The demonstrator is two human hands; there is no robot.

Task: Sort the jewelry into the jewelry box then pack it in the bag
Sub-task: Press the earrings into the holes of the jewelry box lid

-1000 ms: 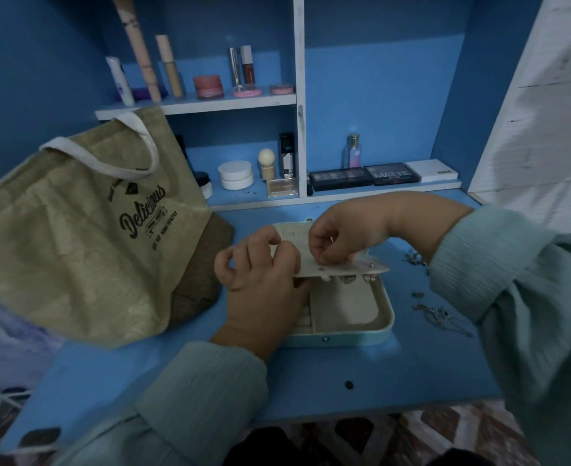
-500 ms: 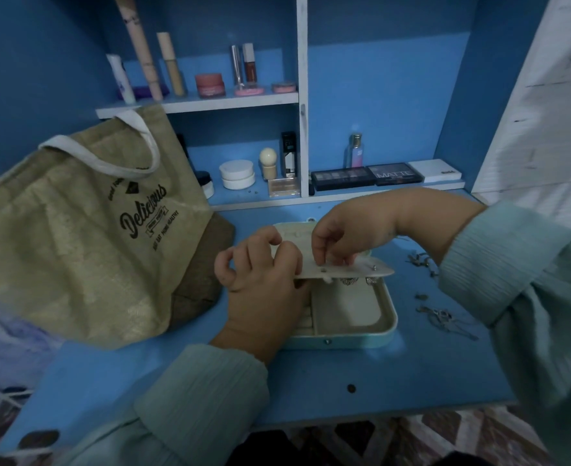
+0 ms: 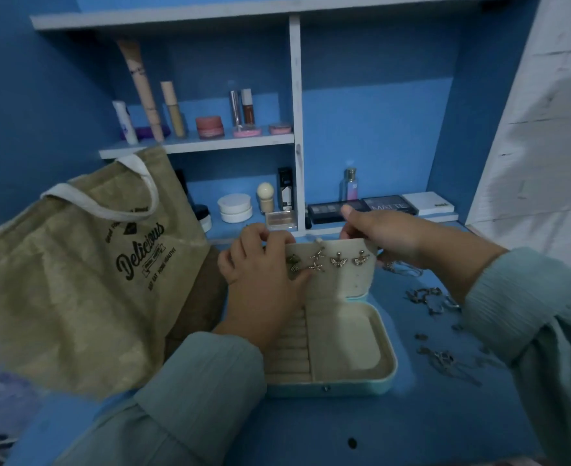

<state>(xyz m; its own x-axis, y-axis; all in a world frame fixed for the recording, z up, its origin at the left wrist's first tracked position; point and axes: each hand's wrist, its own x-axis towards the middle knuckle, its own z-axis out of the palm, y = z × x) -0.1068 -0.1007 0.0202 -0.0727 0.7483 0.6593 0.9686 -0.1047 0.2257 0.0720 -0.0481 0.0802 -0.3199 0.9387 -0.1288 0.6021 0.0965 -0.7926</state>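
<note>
A light teal jewelry box (image 3: 351,381) lies open on the blue desk, its cream ring rolls and side compartment bare. Its cream earring panel (image 3: 348,280) stands upright at the back, carrying several pinned earrings (image 3: 338,261). My left hand (image 3: 264,280) grips the panel's left edge, fingers curled over its top. My right hand (image 3: 381,235) holds the panel's upper right corner. Loose silver jewelry (image 3: 440,359) lies scattered on the desk right of the box. A tan tote bag (image 3: 76,274) printed "Delicious" stands at the left.
Shelves behind the box hold cosmetics: tubes and jars (image 3: 210,126) above, compacts (image 3: 235,207), a small bottle (image 3: 349,183) and eyeshadow palettes (image 3: 361,208) below. A white wall (image 3: 546,129) borders the right. The desk's front edge is near me.
The earring panel has swung from lying flat over the box to standing upright, showing the earrings. Both hands rose with it. The view has tilted up.
</note>
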